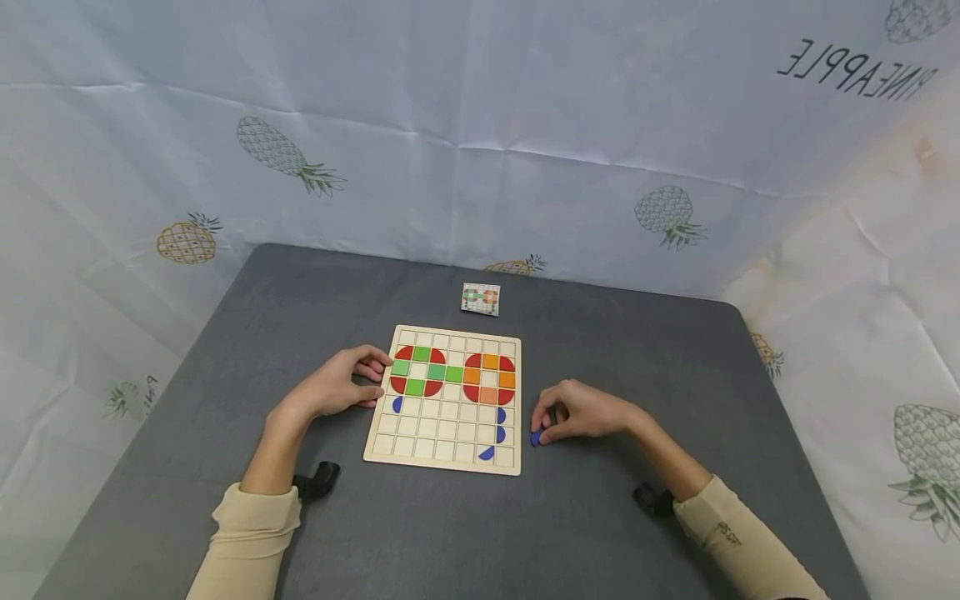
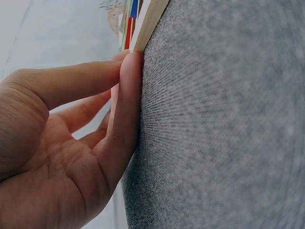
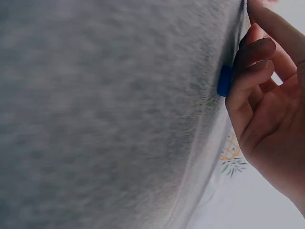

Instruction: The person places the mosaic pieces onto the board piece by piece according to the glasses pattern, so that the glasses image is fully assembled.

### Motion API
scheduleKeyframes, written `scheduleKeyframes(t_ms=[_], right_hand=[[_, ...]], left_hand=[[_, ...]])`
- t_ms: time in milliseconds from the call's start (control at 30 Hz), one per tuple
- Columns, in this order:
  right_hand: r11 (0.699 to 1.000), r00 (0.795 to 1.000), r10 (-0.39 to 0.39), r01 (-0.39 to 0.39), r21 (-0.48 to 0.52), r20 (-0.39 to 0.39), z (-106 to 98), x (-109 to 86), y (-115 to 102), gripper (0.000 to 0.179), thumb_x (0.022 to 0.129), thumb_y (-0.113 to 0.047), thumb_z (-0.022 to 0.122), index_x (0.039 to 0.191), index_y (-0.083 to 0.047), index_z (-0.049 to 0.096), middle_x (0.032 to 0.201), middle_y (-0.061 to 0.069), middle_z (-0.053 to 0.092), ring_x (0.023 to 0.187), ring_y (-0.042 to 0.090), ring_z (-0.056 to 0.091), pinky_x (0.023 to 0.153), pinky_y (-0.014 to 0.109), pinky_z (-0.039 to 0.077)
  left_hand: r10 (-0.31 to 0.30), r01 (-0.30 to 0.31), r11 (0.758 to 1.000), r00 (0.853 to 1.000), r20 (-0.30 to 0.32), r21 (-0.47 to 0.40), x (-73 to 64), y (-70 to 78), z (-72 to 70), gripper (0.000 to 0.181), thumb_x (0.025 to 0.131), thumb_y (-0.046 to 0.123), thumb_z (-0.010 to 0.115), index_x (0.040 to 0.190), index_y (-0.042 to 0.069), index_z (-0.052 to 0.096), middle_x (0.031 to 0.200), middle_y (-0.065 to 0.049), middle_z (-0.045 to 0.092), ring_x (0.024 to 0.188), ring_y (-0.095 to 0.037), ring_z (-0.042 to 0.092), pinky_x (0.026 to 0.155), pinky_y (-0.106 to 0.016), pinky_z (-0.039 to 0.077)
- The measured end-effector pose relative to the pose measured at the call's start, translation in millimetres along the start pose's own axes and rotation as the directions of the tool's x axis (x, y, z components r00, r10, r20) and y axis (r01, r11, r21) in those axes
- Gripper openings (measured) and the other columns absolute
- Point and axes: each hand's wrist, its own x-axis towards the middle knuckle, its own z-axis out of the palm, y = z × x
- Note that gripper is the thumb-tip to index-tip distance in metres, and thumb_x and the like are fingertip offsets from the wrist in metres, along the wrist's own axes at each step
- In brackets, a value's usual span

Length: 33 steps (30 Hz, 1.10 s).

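Observation:
A wooden grid board (image 1: 442, 471) lies on the table, bearing red rounded pieces (image 1: 405, 353), green squares (image 1: 453, 374) and orange squares (image 1: 507, 380). Blue half-round pieces (image 1: 501, 415) sit in several cells of its lower part. My left hand (image 1: 333, 385) holds the board's left edge; in the left wrist view the fingertips (image 2: 129, 59) meet at the wooden side. Right of the board, my right hand (image 1: 581, 410) pinches a blue piece (image 1: 536, 437) low at the tabletop. The right wrist view shows that blue piece (image 3: 224, 81) beside curled fingers, partly hidden by them.
Behind the board stands a small pattern card (image 1: 481, 300) with a similar coloured design. The grey table (image 1: 630, 350) ends at a pineapple-print curtain (image 1: 450, 167) behind it. Black wrist straps (image 1: 318, 481) show near both sleeves.

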Motion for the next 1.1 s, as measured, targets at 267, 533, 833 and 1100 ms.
scheduleKeyframes(t_ms=[267,533,833,1100], right_hand=[[0.997,0.999,-0.043,0.044,0.058,-0.025,-6.6,13.3,-5.4,0.013,0.098,-0.027,0.083,0.109,-0.021,0.081,0.093,-0.004,0.072,0.073,0.005,0.057,0.063,0.019,0.049],[0.994,0.989,-0.108,0.110,0.008,-0.100,-3.0,50.2,-28.5,0.011,0.098,-0.021,0.084,0.108,-0.018,0.080,0.093,-0.005,0.069,0.077,0.007,0.057,0.068,0.020,0.051],[0.976,0.977,-0.209,0.206,-0.071,-0.040,4.9,111.1,-63.8,0.010,0.098,-0.020,0.083,0.107,-0.016,0.080,0.091,-0.004,0.067,0.072,0.003,0.053,0.067,0.018,0.046],[0.966,0.979,-0.200,0.203,-0.159,0.033,21.7,162.2,-94.1,0.010,0.098,-0.021,0.084,0.106,-0.016,0.082,0.094,-0.005,0.071,0.077,0.002,0.057,0.071,0.015,0.047]], left_hand=[[-0.003,0.003,1.000,1.000,0.004,0.004,1.3,-0.7,1.4,0.046,0.098,-0.005,0.074,0.141,-0.007,0.057,0.121,-0.024,0.061,0.110,-0.030,0.060,0.075,-0.033,0.067],[0.000,0.000,1.000,1.000,0.006,0.006,-0.1,-0.3,1.2,0.047,0.098,-0.005,0.074,0.141,-0.007,0.056,0.121,-0.024,0.061,0.111,-0.030,0.060,0.075,-0.033,0.067],[-0.006,0.006,1.000,1.000,0.006,-0.007,0.3,0.4,0.4,0.047,0.098,-0.005,0.073,0.142,-0.007,0.056,0.122,-0.024,0.061,0.111,-0.030,0.060,0.077,-0.033,0.068],[0.008,-0.008,1.000,1.000,0.017,-0.009,-0.2,-1.2,-1.7,0.046,0.099,-0.004,0.073,0.142,-0.007,0.056,0.122,-0.025,0.062,0.112,-0.031,0.062,0.078,-0.033,0.068]])
